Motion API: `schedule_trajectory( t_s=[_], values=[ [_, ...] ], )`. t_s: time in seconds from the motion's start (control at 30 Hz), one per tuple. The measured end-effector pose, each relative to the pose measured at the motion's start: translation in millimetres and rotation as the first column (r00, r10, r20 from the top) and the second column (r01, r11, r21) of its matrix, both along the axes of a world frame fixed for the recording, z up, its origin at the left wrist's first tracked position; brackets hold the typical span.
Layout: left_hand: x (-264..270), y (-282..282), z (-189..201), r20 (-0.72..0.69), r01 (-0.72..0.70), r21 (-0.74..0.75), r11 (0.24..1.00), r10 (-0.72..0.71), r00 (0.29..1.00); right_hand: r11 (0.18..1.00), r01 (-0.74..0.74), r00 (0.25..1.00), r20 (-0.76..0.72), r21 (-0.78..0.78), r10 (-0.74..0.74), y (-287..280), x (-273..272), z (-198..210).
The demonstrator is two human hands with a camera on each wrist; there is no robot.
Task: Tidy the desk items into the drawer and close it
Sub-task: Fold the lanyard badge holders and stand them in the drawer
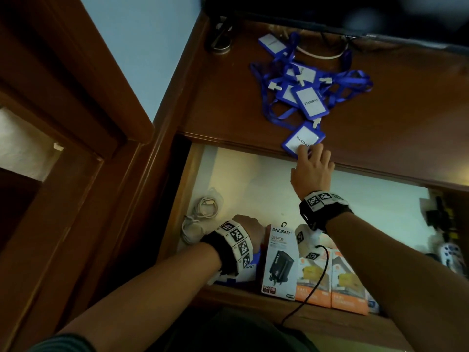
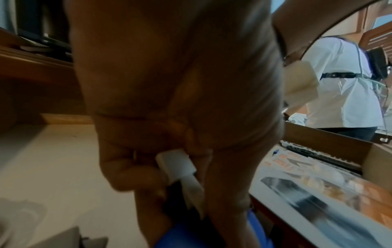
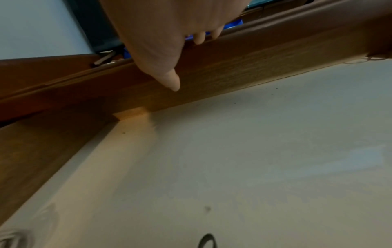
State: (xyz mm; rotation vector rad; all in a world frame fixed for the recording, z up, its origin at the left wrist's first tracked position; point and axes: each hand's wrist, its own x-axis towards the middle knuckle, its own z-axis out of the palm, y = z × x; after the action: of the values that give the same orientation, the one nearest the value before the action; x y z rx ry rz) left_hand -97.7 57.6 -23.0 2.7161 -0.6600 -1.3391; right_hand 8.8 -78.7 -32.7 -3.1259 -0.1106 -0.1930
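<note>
Several badges (image 1: 308, 97) w/ tangled lanyards sit on worktop (image 1: 406, 118), light, slick, floppy, so I'd judge rigid holder best grip; right hand (image 1: 313, 168) fingers extended touching nearest badge (image 1: 303, 141) at edge, left hand (image 2: 174, 117) pinching badge clip (image 2: 180, 166) in drawer (image 1: 253, 179).

Dim room: pale blue wall (image 1: 137, 47), brown wooden door frame (image 1: 76, 102).

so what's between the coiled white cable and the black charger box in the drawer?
The left hand, holding a blue badge by its white clip. The head view shows it between the cable and the charger box.
</note>
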Motion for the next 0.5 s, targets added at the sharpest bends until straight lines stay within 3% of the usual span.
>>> schedule_trajectory(
  t_s=[0.13, 0.37, 0.5],
  values=[
    [-0.4, -3.9, -10.2, 0.076, -0.017, -0.027, 0.999, 0.019, 0.997, 0.998, -0.023, 1.000, 0.006, 0.052, 0.023, -8.6, 12.3, 5.4],
    [-7.9, 6.2, -32.6, 0.026, -0.040, -0.052, 0.998, 0.041, 0.999, 0.981, 0.005, 0.998, -0.067, 0.193, 0.009, -9.6, 21.2, 9.9],
    [0.7, 21.4, -33.9, -0.077, -0.259, -0.244, 0.935, 0.247, 0.966, 0.981, -0.064, 0.997, -0.030, 0.181, 0.070, -17.7, 18.8, 7.4]
  ],
)
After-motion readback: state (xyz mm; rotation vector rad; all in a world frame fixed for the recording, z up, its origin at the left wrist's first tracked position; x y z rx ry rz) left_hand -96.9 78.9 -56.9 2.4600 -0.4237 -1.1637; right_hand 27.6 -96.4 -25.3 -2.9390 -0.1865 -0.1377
